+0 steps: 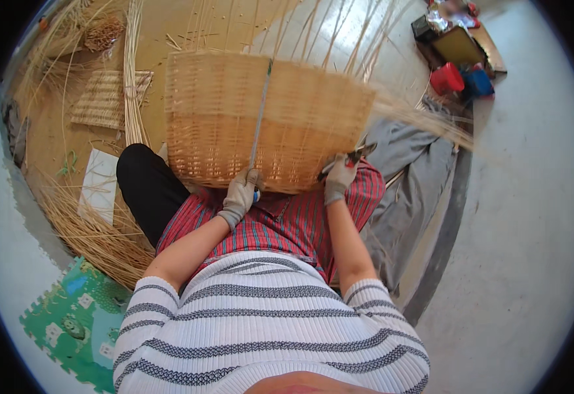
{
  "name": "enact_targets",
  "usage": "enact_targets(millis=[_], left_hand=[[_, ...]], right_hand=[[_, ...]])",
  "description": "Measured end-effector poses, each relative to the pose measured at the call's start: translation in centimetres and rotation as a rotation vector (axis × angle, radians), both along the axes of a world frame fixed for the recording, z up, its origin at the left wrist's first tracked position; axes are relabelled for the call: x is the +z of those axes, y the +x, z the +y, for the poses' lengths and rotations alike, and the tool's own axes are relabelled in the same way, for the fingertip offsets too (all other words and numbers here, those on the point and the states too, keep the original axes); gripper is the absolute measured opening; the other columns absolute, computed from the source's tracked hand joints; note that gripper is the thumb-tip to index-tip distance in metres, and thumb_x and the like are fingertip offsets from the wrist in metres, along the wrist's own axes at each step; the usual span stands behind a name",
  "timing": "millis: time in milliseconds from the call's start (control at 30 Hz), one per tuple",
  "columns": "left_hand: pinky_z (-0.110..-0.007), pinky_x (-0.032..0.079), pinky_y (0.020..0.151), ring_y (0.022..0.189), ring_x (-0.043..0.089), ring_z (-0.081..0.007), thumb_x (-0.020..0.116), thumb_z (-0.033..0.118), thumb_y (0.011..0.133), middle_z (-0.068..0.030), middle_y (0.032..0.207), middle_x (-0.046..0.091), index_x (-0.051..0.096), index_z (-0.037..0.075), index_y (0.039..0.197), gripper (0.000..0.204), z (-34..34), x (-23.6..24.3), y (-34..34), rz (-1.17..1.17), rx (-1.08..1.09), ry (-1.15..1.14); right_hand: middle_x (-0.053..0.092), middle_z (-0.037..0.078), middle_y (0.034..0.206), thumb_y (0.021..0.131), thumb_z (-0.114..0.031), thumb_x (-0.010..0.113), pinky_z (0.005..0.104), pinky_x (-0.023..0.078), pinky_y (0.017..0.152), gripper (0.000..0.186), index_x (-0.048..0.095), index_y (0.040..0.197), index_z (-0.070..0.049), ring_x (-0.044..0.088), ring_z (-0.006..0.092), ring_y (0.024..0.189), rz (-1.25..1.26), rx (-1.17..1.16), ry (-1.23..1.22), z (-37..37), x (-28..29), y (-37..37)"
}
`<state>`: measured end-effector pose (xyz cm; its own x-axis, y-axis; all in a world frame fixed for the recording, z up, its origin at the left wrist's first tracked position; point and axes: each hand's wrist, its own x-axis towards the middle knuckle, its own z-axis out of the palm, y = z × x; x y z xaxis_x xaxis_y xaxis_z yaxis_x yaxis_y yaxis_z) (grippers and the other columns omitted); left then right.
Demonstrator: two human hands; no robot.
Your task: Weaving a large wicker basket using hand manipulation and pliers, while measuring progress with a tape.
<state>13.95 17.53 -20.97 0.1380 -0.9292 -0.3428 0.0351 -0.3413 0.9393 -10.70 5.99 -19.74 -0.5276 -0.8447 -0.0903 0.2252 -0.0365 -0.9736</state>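
A woven wicker panel point(221, 125) stands over my lap, with long loose strands point(313, 33) rising from its far edge and more at its right. Gloved in grey, my left hand point(240, 195) is closed at the panel's near edge on a tape measure point(257, 196) with a blue case. The tape's blade point(261, 118) runs up across the weave to the far edge. At the panel's lower right corner, my gloved right hand point(339, 178) is closed around hand cutters point(359, 155) with red and black parts. Its fingers partly hide the tool.
A smaller woven piece point(111, 98) and a bundle of strands point(133, 72) lie to the left. Loose strands point(103, 230) heap beside a white board point(99, 184). A green foam mat point(73, 322) is near left, grey cloth point(408, 184) at right, a red container point(446, 79) far right.
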Motion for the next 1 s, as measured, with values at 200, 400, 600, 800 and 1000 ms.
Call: enact_targets(millis=[200,400,600,800,1000], left_hand=[[-0.032,0.048,0.059,0.063,0.06,-0.0173,0.047,0.04,0.102,-0.0074,0.074,0.066,0.062,0.002,0.098,0.041,0.1,-0.7,1.4,-0.155,0.096,-0.094],[-0.033,0.049,0.064,0.067,0.061,-0.0237,0.054,0.031,0.1,-0.0114,0.077,0.067,0.062,0.003,0.097,0.03,-0.2,2.7,0.8,-0.044,0.079,-0.053],[-0.033,0.051,0.07,0.077,0.062,-0.0234,0.068,0.016,0.09,-0.0094,0.088,0.066,0.063,0.007,0.099,0.014,-3.3,9.0,7.3,-0.383,0.363,-0.58],[-0.037,0.052,0.081,0.099,0.061,-0.0271,0.074,0.016,0.084,-0.0077,0.121,0.053,0.057,0.013,0.122,0.042,-6.0,17.3,16.3,-0.957,0.47,-0.548],[-0.039,0.051,0.085,0.107,0.058,-0.0297,0.076,0.016,0.079,-0.0076,0.122,0.053,0.055,0.014,0.126,0.052,-7.2,16.2,17.8,-0.943,0.349,-0.438]], right_hand=[[0.062,0.006,0.068,0.093,-0.012,0.058,0.0315,0.049,0.055,0.015,0.054,0.103,-0.002,0.061,0.019,0.058,-0.169,0.235,0.401,8.1,2.0,0.6],[0.065,0.008,0.077,0.083,-0.031,0.074,0.0379,0.052,0.064,0.046,0.054,0.119,-0.011,0.066,0.026,0.072,0.668,1.114,0.244,12.9,20.3,8.8],[0.072,0.011,0.092,0.07,-0.042,0.082,0.0394,0.054,0.074,0.059,0.062,0.117,-0.014,0.07,0.0287,0.086,1.572,1.073,-0.266,-0.5,29.1,15.7],[0.07,0.014,0.104,0.069,-0.062,0.073,0.0415,0.051,0.085,0.076,0.061,0.12,-0.008,0.067,0.0307,0.099,1.994,1.275,0.055,-7.4,31.2,23.5],[0.068,0.012,0.092,0.068,-0.071,0.07,0.0362,0.052,0.072,0.082,0.063,0.118,-0.006,0.066,0.0238,0.082,2.098,1.588,0.293,-11.2,31.7,27.8]])
